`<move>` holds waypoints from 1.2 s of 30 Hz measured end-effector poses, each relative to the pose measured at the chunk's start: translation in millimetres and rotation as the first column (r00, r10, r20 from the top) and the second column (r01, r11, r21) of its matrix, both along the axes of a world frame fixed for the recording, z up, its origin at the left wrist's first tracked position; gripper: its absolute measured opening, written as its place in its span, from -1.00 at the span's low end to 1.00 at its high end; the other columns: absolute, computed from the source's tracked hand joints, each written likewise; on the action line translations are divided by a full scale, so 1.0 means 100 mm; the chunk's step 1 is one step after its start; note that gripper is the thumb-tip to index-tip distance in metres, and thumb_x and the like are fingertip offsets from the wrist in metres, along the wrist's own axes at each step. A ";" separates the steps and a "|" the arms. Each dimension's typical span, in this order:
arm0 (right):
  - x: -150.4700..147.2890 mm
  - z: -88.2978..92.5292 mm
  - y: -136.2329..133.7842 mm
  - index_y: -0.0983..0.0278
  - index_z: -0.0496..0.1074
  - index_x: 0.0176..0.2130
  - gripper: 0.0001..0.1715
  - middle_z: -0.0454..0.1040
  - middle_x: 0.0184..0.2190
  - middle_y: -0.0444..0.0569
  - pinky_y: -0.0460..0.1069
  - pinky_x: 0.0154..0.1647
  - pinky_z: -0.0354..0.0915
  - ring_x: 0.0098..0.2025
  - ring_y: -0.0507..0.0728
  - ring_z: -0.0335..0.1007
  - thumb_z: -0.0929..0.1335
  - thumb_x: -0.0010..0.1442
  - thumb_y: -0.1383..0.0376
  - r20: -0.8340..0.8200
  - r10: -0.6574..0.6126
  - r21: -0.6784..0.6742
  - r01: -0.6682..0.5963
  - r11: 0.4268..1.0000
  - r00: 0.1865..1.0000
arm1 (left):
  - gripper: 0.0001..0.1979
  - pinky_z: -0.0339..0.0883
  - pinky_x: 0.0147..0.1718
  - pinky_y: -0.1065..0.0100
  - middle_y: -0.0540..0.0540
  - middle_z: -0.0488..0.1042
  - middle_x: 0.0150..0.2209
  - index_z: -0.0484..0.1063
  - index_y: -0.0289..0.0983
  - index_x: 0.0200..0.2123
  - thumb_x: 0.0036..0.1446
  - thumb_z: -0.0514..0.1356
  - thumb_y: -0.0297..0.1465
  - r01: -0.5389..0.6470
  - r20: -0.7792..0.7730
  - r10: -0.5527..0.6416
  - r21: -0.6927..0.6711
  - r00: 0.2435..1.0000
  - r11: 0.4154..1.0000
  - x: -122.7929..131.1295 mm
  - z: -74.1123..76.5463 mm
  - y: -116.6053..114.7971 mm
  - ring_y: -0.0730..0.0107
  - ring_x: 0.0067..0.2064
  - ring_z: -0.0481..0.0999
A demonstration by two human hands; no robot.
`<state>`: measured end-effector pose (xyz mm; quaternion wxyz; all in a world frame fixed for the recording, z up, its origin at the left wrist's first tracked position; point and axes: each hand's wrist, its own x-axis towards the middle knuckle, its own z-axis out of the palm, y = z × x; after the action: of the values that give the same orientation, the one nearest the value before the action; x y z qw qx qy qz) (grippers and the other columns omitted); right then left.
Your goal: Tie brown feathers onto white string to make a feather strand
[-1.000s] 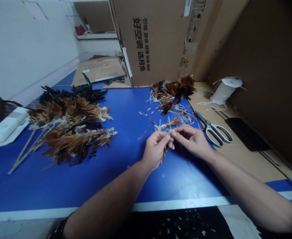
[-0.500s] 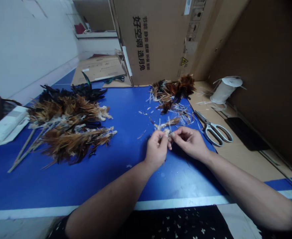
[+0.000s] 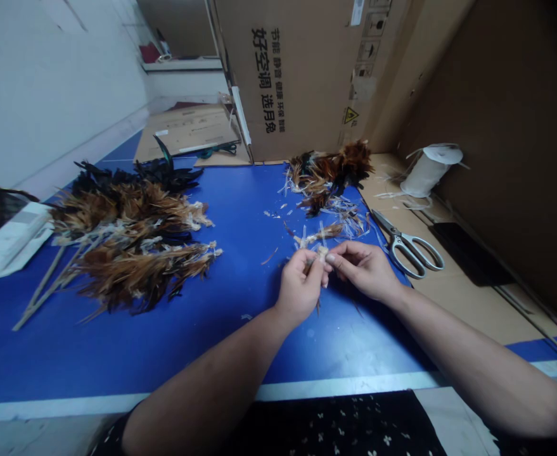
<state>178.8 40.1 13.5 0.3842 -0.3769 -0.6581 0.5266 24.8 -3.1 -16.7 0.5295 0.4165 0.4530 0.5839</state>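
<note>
- Cream-coloured end of a small feather bundle [image 3: 323, 252], left of the scissors [image 3: 409, 250], pinched by the left hand's [image 3: 301, 285] fingers.
- Right hand's [image 3: 361, 271] fingers closed on same end, between it and scissors; any strand there too small to tell.
- Risk, as judged: left pinch slackening while right pulls could let quills slide or splay.
- Versus half a second ago: right fingertips nearer left's, gap closed; pale end slightly nearer scissors.
- Well left of scissors: large feather pile [image 3: 130, 253] on blue desk [image 3: 240, 221], no clear change.
</note>
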 end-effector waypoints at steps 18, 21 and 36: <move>0.04 -0.03 0.01 0.30 0.56 -0.27 -0.66 0.57 -0.51 -0.09 -0.07 -0.48 0.32 -0.53 0.02 0.39 0.49 0.25 0.05 -0.010 -0.027 0.048 0.028 0.998 1.000 | -0.72 0.24 -0.49 0.45 0.02 0.44 -0.55 0.46 -0.28 -0.33 0.25 0.29 -0.18 0.007 -0.057 -0.009 -0.025 0.998 1.000 -0.04 0.01 0.00 0.52 -0.53 0.37; 0.02 -0.03 0.00 0.30 0.54 -0.29 -0.65 0.54 -0.53 -0.10 -0.08 -0.49 0.29 -0.54 0.01 0.36 0.49 0.25 0.05 -0.010 -0.050 0.058 0.050 0.997 0.999 | -0.74 0.26 -0.47 0.45 0.02 0.45 -0.55 0.46 -0.28 -0.31 0.24 0.30 -0.18 -0.016 -0.013 0.016 -0.026 1.000 1.000 -0.02 -0.02 0.00 0.52 -0.52 0.39; 0.02 0.00 0.00 0.30 0.52 -0.28 -0.59 0.48 -0.51 -0.12 -0.08 -0.49 0.28 -0.53 0.00 0.29 0.49 0.24 -0.01 0.038 -0.060 0.097 0.056 0.994 0.998 | -0.70 0.25 -0.50 0.47 0.05 0.44 -0.55 0.45 -0.26 -0.24 0.20 0.33 -0.14 -0.057 0.118 0.068 -0.097 0.991 0.994 0.00 -0.06 0.03 0.53 -0.54 0.38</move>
<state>180.7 40.1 13.4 0.4036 -0.3874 -0.6791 0.4753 24.6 -0.1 -23.1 0.5563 0.3406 0.4596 0.6027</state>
